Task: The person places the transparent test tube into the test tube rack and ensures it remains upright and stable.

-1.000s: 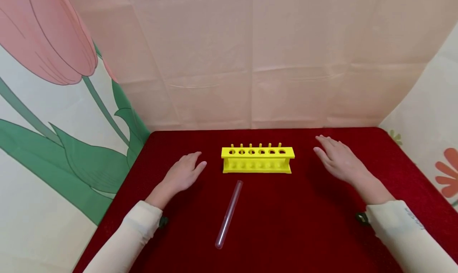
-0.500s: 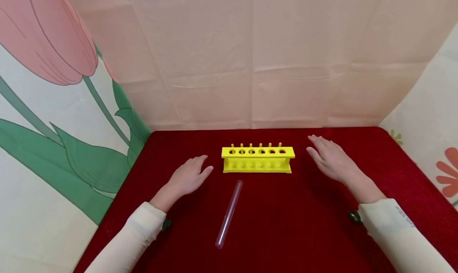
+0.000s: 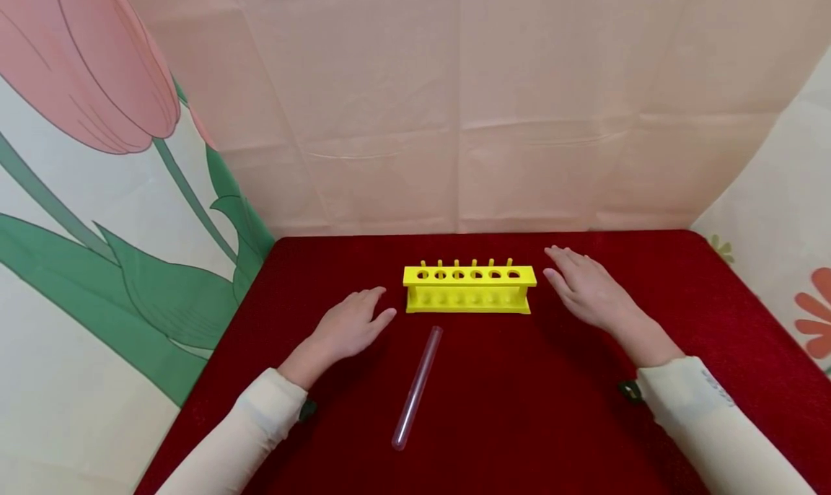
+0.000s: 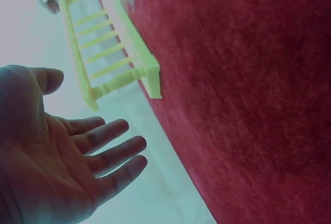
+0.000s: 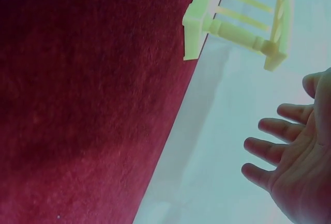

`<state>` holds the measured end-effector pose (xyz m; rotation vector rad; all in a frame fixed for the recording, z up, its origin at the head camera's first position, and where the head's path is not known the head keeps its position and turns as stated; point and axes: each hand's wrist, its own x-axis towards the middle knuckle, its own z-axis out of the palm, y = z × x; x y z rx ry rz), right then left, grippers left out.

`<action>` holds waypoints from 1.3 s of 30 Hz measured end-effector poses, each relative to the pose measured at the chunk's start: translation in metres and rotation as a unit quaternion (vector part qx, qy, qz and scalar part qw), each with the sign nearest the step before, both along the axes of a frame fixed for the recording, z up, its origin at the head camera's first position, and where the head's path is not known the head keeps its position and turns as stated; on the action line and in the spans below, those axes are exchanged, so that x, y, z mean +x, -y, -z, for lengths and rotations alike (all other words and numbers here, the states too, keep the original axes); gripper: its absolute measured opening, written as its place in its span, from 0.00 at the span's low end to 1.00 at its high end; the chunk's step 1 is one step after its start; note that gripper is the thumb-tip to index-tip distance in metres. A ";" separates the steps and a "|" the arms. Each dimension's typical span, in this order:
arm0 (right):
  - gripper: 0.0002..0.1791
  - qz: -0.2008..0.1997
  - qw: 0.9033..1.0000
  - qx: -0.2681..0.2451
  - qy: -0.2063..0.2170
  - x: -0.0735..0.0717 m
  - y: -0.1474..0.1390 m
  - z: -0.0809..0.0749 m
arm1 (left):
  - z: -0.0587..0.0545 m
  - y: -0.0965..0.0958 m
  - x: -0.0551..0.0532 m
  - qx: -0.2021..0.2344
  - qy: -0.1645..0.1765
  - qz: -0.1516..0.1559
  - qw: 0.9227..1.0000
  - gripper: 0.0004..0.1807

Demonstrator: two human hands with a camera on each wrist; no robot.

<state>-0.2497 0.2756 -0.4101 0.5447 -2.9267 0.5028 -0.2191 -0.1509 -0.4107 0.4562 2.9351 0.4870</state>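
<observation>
A yellow test tube rack (image 3: pixel 469 277) with a row of round holes and upright pegs stands on the dark red cloth. In front of it lies a clear test tube (image 3: pixel 417 390), slanting with its rounded end toward the person. To the rack's left is the left hand (image 3: pixel 350 325), holding nothing, fingers spread and thumb apart. On the other side, the right hand (image 3: pixel 591 289) has its extended fingers pointing at the rack's right end, also with nothing in it. Each wrist view shows an open palm, the left one (image 4: pixel 57 162) and the right one (image 5: pixel 300 157), apart from the rack.
Red cloth (image 3: pixel 506 408) covers the tabletop, whose far edge meets a pale pink curtain (image 3: pixel 454 105). A tulip-printed backdrop (image 3: pixel 130 213) hangs at the left, and a flower-printed one (image 3: pixel 772 221) at the right.
Both hands have moved inward toward the rack, the left one rightward and slightly nearer the person, the right one leftward. The rack and the test tube lie where they were.
</observation>
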 end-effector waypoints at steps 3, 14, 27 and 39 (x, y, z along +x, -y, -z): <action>0.31 -0.002 1.000 0.001 0.000 -0.001 0.003 0.000 | -0.001 -0.002 0.001 -0.004 -0.001 0.001 1.000 0.37; 0.30 -0.015 1.000 0.004 0.001 -0.003 0.012 0.005 | 0.001 -0.009 0.008 -0.003 0.006 0.005 1.000 0.37; 0.30 -0.022 1.000 0.007 0.015 -0.005 0.019 0.008 | 0.003 -0.019 0.014 -0.010 0.026 0.011 1.000 0.37; 0.31 -0.024 0.999 0.022 0.016 -0.006 0.030 0.011 | 0.008 -0.031 0.027 -0.019 0.029 0.052 0.998 0.36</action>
